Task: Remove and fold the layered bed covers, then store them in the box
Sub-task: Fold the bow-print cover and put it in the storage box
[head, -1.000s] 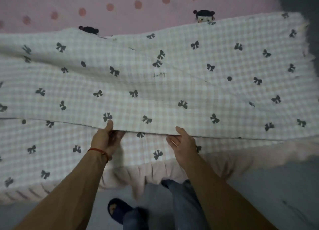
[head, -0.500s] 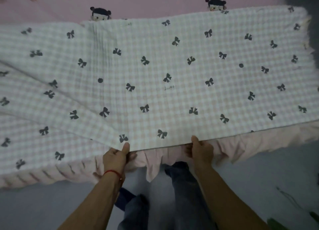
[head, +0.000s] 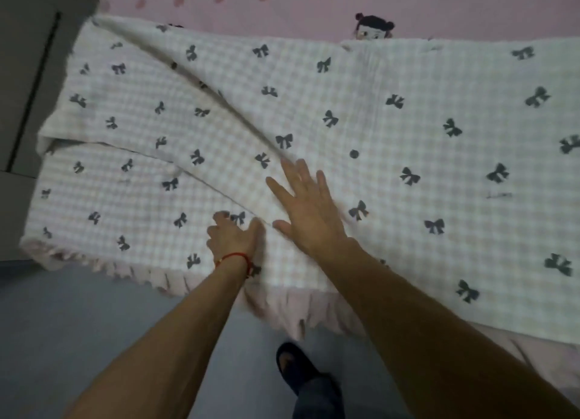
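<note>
Bow-print cover (head: 423,110) judged soft, light; L hand (head: 230,238) pinches fold edge, R hand (head: 309,209) flat, fingers spread, holding nothing; grip at edges/corners.

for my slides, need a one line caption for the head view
Right hand flat on the folded bow-print cover, left hand on its fold edge.

Two hands (head: 309,213), one checked cover (head: 408,129)
</note>
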Action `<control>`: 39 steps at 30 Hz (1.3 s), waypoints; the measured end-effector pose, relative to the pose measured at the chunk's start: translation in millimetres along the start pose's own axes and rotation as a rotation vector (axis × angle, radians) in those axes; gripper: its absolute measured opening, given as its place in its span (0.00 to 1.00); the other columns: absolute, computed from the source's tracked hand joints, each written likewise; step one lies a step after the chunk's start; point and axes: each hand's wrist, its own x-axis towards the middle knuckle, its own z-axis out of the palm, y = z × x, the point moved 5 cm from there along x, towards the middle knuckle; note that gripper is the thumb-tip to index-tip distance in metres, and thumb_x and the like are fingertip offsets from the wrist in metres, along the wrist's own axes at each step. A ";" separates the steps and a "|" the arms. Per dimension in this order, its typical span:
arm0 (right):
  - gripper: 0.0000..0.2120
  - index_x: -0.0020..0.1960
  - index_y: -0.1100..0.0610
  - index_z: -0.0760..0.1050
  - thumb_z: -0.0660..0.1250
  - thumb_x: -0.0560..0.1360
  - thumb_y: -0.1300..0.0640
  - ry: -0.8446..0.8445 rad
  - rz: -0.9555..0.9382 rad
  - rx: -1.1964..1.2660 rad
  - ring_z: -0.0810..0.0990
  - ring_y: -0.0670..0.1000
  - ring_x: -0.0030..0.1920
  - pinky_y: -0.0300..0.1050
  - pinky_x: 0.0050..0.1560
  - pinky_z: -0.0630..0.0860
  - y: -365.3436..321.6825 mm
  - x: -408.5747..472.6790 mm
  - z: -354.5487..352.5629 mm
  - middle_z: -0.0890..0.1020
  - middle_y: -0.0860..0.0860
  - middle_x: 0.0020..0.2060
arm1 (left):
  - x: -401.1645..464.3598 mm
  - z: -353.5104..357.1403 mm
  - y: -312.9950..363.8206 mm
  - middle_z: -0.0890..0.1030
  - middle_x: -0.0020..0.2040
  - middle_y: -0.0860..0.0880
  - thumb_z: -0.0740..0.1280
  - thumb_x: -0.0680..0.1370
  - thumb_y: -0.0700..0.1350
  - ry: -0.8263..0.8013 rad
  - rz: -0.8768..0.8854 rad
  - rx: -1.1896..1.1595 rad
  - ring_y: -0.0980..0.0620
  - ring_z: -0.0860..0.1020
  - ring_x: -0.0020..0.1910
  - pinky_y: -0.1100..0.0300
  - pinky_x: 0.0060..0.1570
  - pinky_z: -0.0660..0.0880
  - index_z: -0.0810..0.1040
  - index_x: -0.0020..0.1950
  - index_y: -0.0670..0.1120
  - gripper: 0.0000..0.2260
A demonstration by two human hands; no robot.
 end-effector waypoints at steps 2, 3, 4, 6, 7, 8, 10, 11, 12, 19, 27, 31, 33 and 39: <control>0.48 0.83 0.46 0.46 0.72 0.74 0.40 -0.218 0.086 -0.022 0.41 0.60 0.82 0.69 0.78 0.42 -10.3 33.3 41.0 0.45 0.56 0.82 | 70.5 -41.4 -8.0 0.65 0.74 0.38 0.69 0.75 0.59 0.025 0.117 0.187 0.35 0.66 0.71 0.42 0.68 0.66 0.62 0.77 0.51 0.33; 0.51 0.82 0.47 0.45 0.74 0.72 0.40 -0.313 0.148 -0.061 0.41 0.61 0.81 0.70 0.77 0.41 -12.9 45.2 61.7 0.45 0.57 0.82 | 105.0 -55.8 -16.1 0.60 0.78 0.40 0.67 0.76 0.60 -0.027 0.161 0.311 0.35 0.64 0.73 0.42 0.69 0.65 0.60 0.78 0.53 0.34; 0.52 0.82 0.48 0.46 0.76 0.71 0.41 -0.366 0.195 -0.124 0.41 0.62 0.81 0.72 0.76 0.41 -13.0 53.0 78.3 0.45 0.58 0.82 | 134.5 -62.9 -25.5 0.54 0.81 0.42 0.65 0.77 0.61 -0.135 0.192 0.442 0.36 0.62 0.75 0.42 0.70 0.64 0.57 0.80 0.55 0.35; 0.53 0.82 0.48 0.46 0.77 0.69 0.43 -0.376 0.251 -0.206 0.41 0.63 0.81 0.74 0.75 0.41 -11.6 63.7 99.5 0.45 0.59 0.81 | 176.6 -63.0 -44.9 0.41 0.83 0.46 0.63 0.78 0.65 -0.410 0.243 0.642 0.36 0.59 0.78 0.43 0.74 0.62 0.48 0.82 0.59 0.37; 0.54 0.82 0.48 0.46 0.78 0.69 0.42 -0.371 0.270 -0.217 0.40 0.63 0.81 0.74 0.75 0.40 -11.4 66.8 104.7 0.44 0.59 0.81 | 189.7 -60.2 -49.7 0.38 0.82 0.47 0.62 0.78 0.66 -0.514 0.276 0.691 0.36 0.58 0.78 0.43 0.75 0.62 0.44 0.81 0.61 0.39; 0.55 0.82 0.48 0.44 0.78 0.69 0.42 -0.377 0.288 -0.216 0.39 0.62 0.81 0.74 0.74 0.39 -10.4 66.2 106.5 0.43 0.58 0.82 | 194.4 -56.7 -50.9 0.35 0.81 0.47 0.62 0.78 0.67 -0.582 0.312 0.716 0.35 0.58 0.78 0.42 0.75 0.62 0.41 0.81 0.62 0.39; 0.55 0.82 0.47 0.42 0.77 0.69 0.44 -0.411 0.328 -0.229 0.37 0.61 0.81 0.73 0.74 0.37 -4.6 60.9 107.7 0.41 0.57 0.82 | 194.1 -50.4 -50.3 0.34 0.81 0.46 0.63 0.78 0.66 -0.658 0.357 0.718 0.34 0.58 0.78 0.40 0.74 0.62 0.39 0.80 0.63 0.40; 0.55 0.82 0.47 0.42 0.77 0.70 0.45 -0.422 0.341 -0.239 0.36 0.61 0.81 0.73 0.74 0.37 -6.8 63.8 108.4 0.41 0.56 0.82 | 196.0 -53.1 -51.3 0.33 0.81 0.46 0.64 0.78 0.65 -0.676 0.359 0.711 0.33 0.55 0.78 0.39 0.74 0.61 0.39 0.80 0.63 0.41; 0.53 0.82 0.47 0.42 0.76 0.71 0.47 -0.428 0.361 -0.247 0.36 0.61 0.81 0.74 0.74 0.38 -12.1 66.8 110.0 0.41 0.56 0.82 | 199.0 -57.2 -52.8 0.33 0.81 0.46 0.65 0.78 0.64 -0.688 0.362 0.708 0.32 0.53 0.79 0.38 0.74 0.61 0.39 0.80 0.64 0.42; 0.46 0.82 0.50 0.43 0.70 0.75 0.54 -0.465 0.447 -0.344 0.39 0.63 0.81 0.74 0.74 0.45 -23.6 70.3 106.8 0.43 0.58 0.81 | 192.5 -53.0 -42.2 0.36 0.81 0.41 0.67 0.78 0.59 -0.688 0.437 0.789 0.33 0.54 0.78 0.43 0.77 0.58 0.39 0.81 0.60 0.43; 0.37 0.81 0.53 0.51 0.66 0.78 0.55 -0.471 0.667 -0.414 0.45 0.62 0.80 0.73 0.73 0.54 -52.2 75.0 101.4 0.48 0.58 0.81 | 199.8 -74.4 -37.7 0.45 0.82 0.43 0.68 0.77 0.52 -0.800 0.454 0.582 0.40 0.63 0.76 0.51 0.71 0.68 0.48 0.82 0.59 0.40; 0.16 0.61 0.57 0.74 0.67 0.73 0.60 -0.028 0.842 -0.106 0.74 0.63 0.61 0.63 0.58 0.76 -125.0 109.6 81.4 0.77 0.55 0.61 | 251.5 -142.3 -38.8 0.81 0.62 0.45 0.69 0.76 0.49 -0.763 0.206 -0.096 0.46 0.81 0.55 0.55 0.54 0.80 0.79 0.66 0.47 0.19; 0.06 0.49 0.55 0.80 0.67 0.74 0.56 0.313 0.923 0.215 0.81 0.58 0.44 0.54 0.42 0.81 -172.9 124.8 72.8 0.83 0.52 0.41 | 302.6 -176.5 -40.8 0.82 0.41 0.44 0.71 0.73 0.53 -0.704 0.030 -0.398 0.47 0.79 0.38 0.49 0.47 0.82 0.79 0.43 0.47 0.09; 0.19 0.53 0.64 0.79 0.67 0.79 0.47 0.648 1.329 1.966 0.71 0.51 0.24 0.47 0.30 0.77 -205.6 168.6 141.4 0.73 0.51 0.26 | 422.4 -220.7 -24.6 0.84 0.52 0.44 0.72 0.78 0.49 -0.536 -0.354 -0.961 0.49 0.82 0.47 0.50 0.53 0.82 0.80 0.52 0.47 0.07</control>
